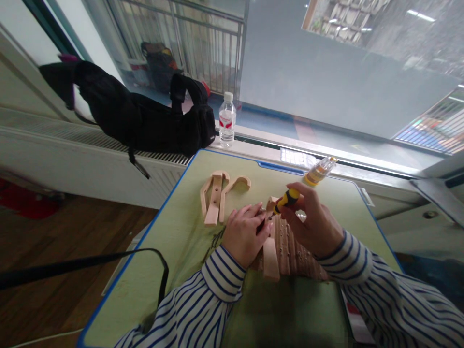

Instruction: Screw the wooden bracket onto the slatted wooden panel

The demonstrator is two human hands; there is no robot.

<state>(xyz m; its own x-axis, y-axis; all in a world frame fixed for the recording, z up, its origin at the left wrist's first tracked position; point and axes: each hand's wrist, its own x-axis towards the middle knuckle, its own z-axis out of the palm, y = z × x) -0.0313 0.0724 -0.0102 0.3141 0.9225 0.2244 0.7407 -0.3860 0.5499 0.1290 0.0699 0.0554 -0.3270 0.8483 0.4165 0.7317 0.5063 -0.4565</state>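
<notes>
My right hand (314,222) is closed round the yellow-and-black handle of a small screwdriver (289,198). Its shaft slants down to the left, with the tip at a pale wooden hook (271,258). My left hand (243,232) grips this hook from the left, thumb and fingers close to the screwdriver tip; the screw there is too small to make out clearly. Beneath the hook lies a brown ridged piece (288,246) dotted with small holes, partly covered by my right hand. Left of my hands, several similar wooden hooks (216,200) lie together, one showing two holes.
The green table (181,241) has a blue edge and a pen groove at the back. A clear container with a yellow end (321,170) lies at the back edge. On the sill stand a water bottle (227,121) and a black bag (145,118). A black strap (108,258) crosses the left side.
</notes>
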